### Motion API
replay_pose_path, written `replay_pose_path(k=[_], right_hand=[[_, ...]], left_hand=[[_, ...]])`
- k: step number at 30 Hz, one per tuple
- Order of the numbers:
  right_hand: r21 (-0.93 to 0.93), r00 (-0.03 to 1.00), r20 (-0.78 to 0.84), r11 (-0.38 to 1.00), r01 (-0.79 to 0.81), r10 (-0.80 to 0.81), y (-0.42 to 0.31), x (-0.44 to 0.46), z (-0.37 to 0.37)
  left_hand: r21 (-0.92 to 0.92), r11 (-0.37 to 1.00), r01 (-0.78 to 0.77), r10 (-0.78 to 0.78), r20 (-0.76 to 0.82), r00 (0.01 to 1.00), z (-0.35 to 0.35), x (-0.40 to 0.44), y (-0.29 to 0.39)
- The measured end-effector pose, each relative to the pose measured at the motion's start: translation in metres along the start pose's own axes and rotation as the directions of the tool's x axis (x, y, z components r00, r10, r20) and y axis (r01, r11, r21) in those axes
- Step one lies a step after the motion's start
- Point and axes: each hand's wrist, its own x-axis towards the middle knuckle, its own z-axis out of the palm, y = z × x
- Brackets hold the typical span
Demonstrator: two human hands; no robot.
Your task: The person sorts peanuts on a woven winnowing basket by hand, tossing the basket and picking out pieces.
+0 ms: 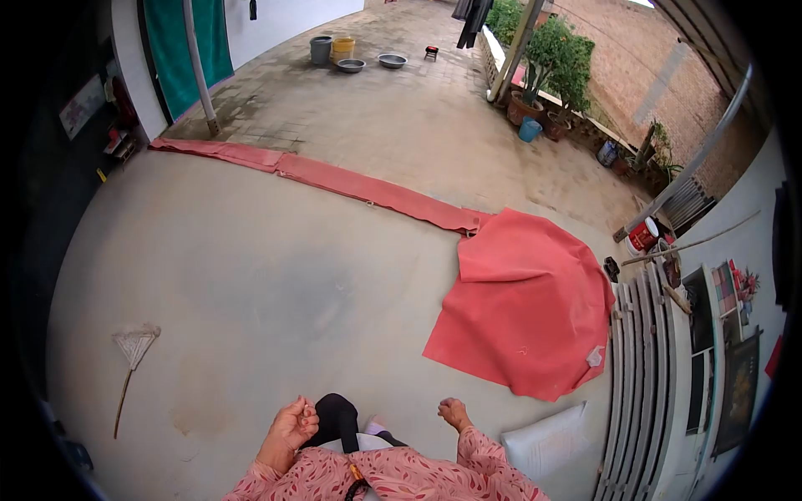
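My left hand point(294, 422) is raised in front of my body, its fingers curled in a pinch. A tiny pale spot shows at the fingertips, too small to name. On the other side, my right hand point(454, 413) is closed, and the inside of its grip is hidden. Between the hands are a bent knee in dark trousers point(337, 417) and a light-coloured shoe point(375, 424). A white stuffed sack point(547, 438) lies on the floor beside my right arm. Beyond it spreads a large red sheet point(530, 301), creased, with a small pale patch near its lower right edge.
A long red strip point(359, 190) crosses the floor. A broom-like tool point(132, 355) lies at left. Slatted grey boards point(642, 376) line the right side. Buckets point(342, 50), basins point(352, 66) and potted plants point(551, 67) stand in the yard; posts point(198, 67) rise near its edge.
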Motion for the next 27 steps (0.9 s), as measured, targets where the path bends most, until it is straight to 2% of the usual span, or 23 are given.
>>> replay_pose_path(k=[1,3,5,7,9,10,12,15,16,17,19,21,23,25,27], right_hand=[[0.061,0.993,-0.078,0.994,0.094,-0.089,-0.013,0.045,-0.017],[0.133,0.983,-0.142,0.982,0.132,-0.113,-0.054,0.124,-0.053],[-0.060,0.938,-0.222,0.964,0.258,-0.265,-0.091,0.184,-0.087],[0.140,0.973,-0.200,0.979,0.147,-0.117,-0.132,0.219,-0.111],[0.232,0.990,-0.140,0.972,0.034,-0.001,-0.142,0.245,-0.111],[0.280,0.991,-0.119,0.960,-0.018,0.054,-0.144,0.254,-0.111],[0.310,0.986,0.090,0.937,-0.160,0.138,-0.172,0.260,-0.115],[0.276,0.932,0.189,0.894,-0.353,0.310,-0.174,0.282,-0.101],[0.247,0.929,0.222,0.905,-0.346,0.295,-0.186,0.289,-0.107],[-0.076,0.977,0.214,0.997,0.015,0.002,-0.143,0.313,-0.092],[0.094,0.973,0.230,0.995,-0.020,-0.002,-0.122,0.384,-0.113],[0.247,0.961,0.274,0.964,-0.100,0.029,-0.105,0.428,-0.140],[0.427,0.962,0.267,0.889,-0.162,0.047,-0.121,0.500,-0.156],[0.187,0.884,0.297,0.886,-0.425,0.361,-0.240,0.565,-0.214],[0.372,0.969,0.087,0.895,-0.246,0.230,-0.261,0.649,-0.253]], left_hand=[[-0.002,0.999,-0.039,0.039,-0.035,0.999,0.018,0.014,0.014],[0.085,0.987,-0.136,0.140,-0.041,0.989,0.046,0.056,0.048],[0.150,0.967,-0.207,0.217,-0.050,0.975,0.066,0.098,0.085],[0.120,0.987,-0.110,0.118,-0.062,0.991,0.099,0.141,0.135],[0.037,0.997,-0.073,0.072,0.026,0.997,0.136,0.182,0.187],[0.064,0.993,-0.102,0.100,0.034,0.994,0.168,0.190,0.208],[0.116,0.982,-0.150,0.143,0.072,0.987,0.224,0.216,0.252],[0.168,0.963,-0.211,0.192,0.119,0.974,0.291,0.275,0.312],[0.188,0.950,-0.248,0.234,0.095,0.968,0.313,0.296,0.327],[0.198,0.937,-0.289,0.283,0.057,0.957,0.331,0.316,0.340],[0.052,0.944,-0.325,0.319,0.100,0.943,0.369,0.374,0.374],[-0.095,0.957,-0.273,0.288,0.268,0.919,0.414,0.419,0.404],[-0.175,0.950,-0.258,0.297,0.256,0.920,0.479,0.450,0.429],[-0.162,0.960,-0.231,0.268,0.271,0.925,0.531,0.472,0.449],[-0.153,0.961,-0.230,0.266,0.282,0.922,0.568,0.503,0.469]])
